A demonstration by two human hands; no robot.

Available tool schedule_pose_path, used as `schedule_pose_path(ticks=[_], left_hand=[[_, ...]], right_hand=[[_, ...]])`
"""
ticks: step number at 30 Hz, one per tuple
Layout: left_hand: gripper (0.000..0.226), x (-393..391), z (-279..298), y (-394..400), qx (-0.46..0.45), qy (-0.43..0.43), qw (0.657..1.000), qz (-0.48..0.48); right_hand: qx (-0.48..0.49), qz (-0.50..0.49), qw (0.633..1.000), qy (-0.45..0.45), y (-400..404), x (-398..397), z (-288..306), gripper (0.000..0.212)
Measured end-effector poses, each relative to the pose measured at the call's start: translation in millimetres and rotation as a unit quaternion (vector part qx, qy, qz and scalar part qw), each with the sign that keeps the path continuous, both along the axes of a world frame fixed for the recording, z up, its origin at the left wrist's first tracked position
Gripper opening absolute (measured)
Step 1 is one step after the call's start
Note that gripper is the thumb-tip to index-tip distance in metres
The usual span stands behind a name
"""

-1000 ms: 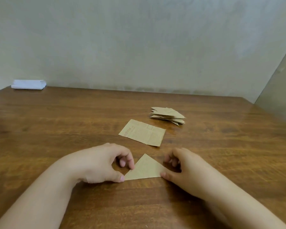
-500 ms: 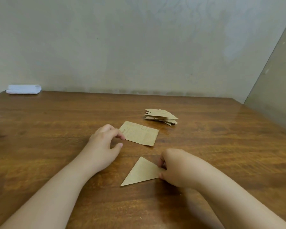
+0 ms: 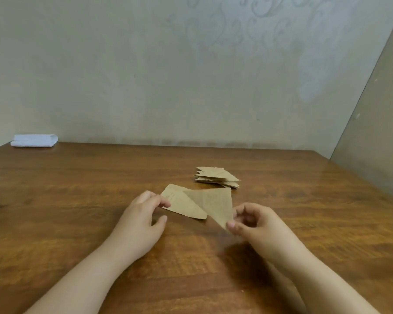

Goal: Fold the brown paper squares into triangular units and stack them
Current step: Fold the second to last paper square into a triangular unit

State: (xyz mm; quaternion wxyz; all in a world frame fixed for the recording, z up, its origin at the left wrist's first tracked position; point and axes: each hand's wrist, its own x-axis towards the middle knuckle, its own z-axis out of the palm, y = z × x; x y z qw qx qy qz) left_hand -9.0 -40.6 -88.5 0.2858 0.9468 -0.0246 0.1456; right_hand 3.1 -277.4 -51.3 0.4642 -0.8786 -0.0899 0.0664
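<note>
1. Head view: a wooden table (image 3: 77,200) stands against a pale wall with a faint scroll pattern; a folded white cloth (image 3: 34,140) lies at its far left edge.
2. Same view, the hands: the right hand (image 3: 254,225) pinches the near tip of a folded triangle (image 3: 216,205) and holds it lifted off the table, just short of the stack of folded units (image 3: 217,177). The left hand (image 3: 143,218) pinches the near-left corner of the flat brown square (image 3: 182,203), thumb apart below.
3. Progress, as a judgement: several units are already piled; the lifted triangle looks finished and awaits stacking, and one square is still unfolded. No further squares show.
4. Writing: faint print marks the square near the left fingertips, too small to read. No brand is legible.
</note>
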Motion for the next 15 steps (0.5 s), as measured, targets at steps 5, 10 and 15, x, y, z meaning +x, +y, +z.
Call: schedule_pose_path(ticks=[5, 10, 15], left_hand=[[0.037, 9.1, 20.0, -26.4, 0.073, 0.076, 0.994, -0.021], [0.046, 20.8, 26.0, -56.4, 0.129, 0.074, 0.989, -0.004], [0.054, 32.3, 10.8, -65.9, 0.142, 0.034, 0.989, 0.023]], right_hand=[[0.080, -0.110, 0.986, -0.099, -2.5, 67.3, 16.8, 0.014], [-0.055, -0.085, 0.987, -0.122, 14.4, 135.5, 10.1, 0.007], [-0.199, -0.043, 0.975, -0.086, 24.4, 164.5, -2.6, 0.023]])
